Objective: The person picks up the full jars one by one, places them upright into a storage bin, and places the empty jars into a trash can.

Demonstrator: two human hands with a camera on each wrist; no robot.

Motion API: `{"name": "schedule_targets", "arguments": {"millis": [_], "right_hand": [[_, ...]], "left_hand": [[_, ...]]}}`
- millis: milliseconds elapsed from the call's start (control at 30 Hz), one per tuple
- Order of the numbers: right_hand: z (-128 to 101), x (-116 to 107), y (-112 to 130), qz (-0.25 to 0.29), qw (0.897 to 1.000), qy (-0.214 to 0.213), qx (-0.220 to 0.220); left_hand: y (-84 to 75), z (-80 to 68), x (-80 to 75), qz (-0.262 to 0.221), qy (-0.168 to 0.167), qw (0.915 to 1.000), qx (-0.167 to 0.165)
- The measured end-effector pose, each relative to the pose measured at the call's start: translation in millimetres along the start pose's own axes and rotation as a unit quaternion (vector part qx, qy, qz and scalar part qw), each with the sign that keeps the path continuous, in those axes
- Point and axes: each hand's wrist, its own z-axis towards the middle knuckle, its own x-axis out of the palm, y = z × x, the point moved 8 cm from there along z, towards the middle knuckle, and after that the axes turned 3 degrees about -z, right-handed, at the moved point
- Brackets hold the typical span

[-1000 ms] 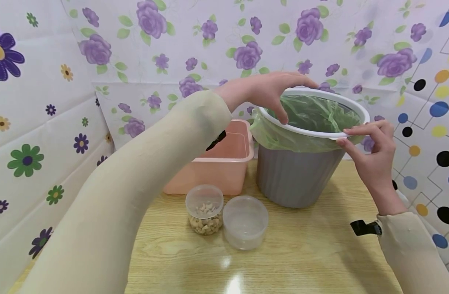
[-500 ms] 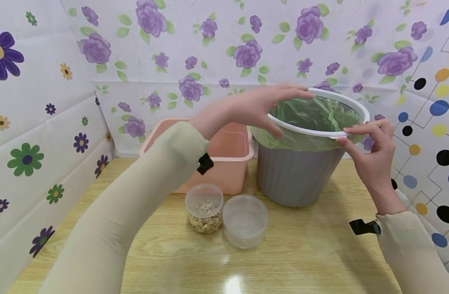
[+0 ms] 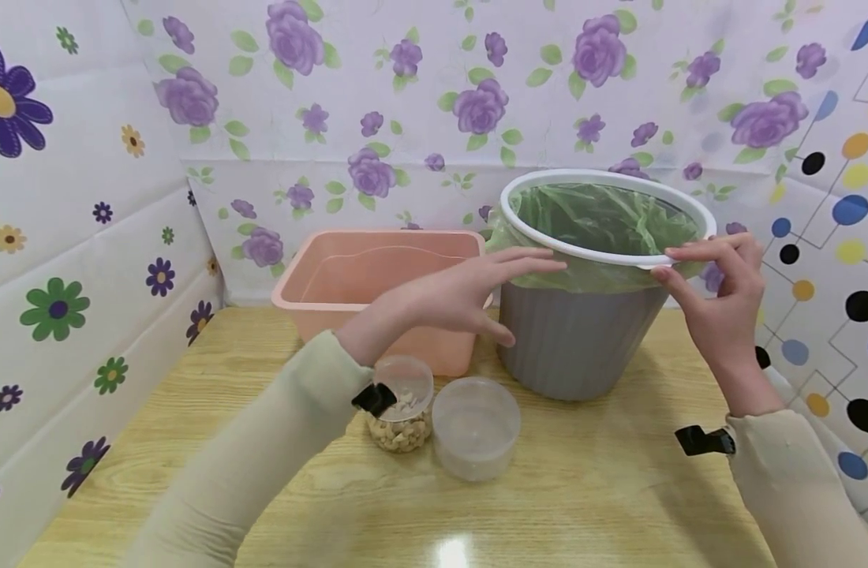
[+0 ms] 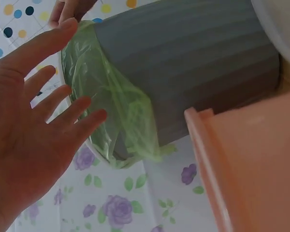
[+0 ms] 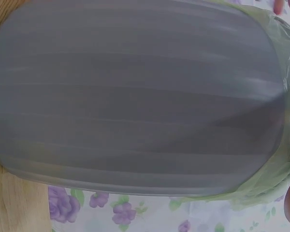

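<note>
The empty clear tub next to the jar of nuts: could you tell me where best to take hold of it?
Take the clear tub around its round side wall from above, fingers spanning the open rim. It stands upright and close beside the nut jar, so its front and right sides are probably freest.

Your wooden table (image 3: 590,505) carries a grey bin (image 3: 572,339) at one o'clock and a pink tub (image 3: 377,276) at eleven. Two clear jars (image 3: 473,430) stand at centre.
</note>
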Motion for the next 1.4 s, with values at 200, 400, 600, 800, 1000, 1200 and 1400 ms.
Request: {"name": "schedule_targets", "arguments": {"millis": [200,400,600,800,1000,1200,1400], "right_hand": [[-0.6,2.3,-0.9,0.005,1.000,0.004,-0.004],[-1.0,1.6,-0.1,0.001,1.000,0.003,-0.008],[-1.8,0.2,-1.3,0.004,1.000,-0.001,-0.006],[-1.8,1.0,-1.9,0.008,1.000,0.000,-0.006],[-2.0,0.0,-0.3,0.009,1.000,-0.005,-0.004],[-1.9,0.9,0.7,0.011,1.000,-0.002,-0.007],[-1.7,0.6,-9.9,0.004,1.000,-0.001,-0.007]], "left_hand": [[5.2,-14.7,18.8,-0.009,-0.038,0.9992,0.005],[17.4,-26.3,48.1,-0.040,-0.031,0.9982,-0.033],[28.0,-35.2,83.0,-0.071,-0.005,0.9958,-0.057],[35.5,-45.2,109.2,-0.085,0.040,0.9898,-0.107],[51.3,-52.6,132.1,-0.072,0.100,0.9774,-0.172],[63.3,-52.9,145.9,-0.018,0.130,0.9720,-0.195],[66.2,-49.8,151.0,0.041,0.166,0.9649,-0.199]]}}
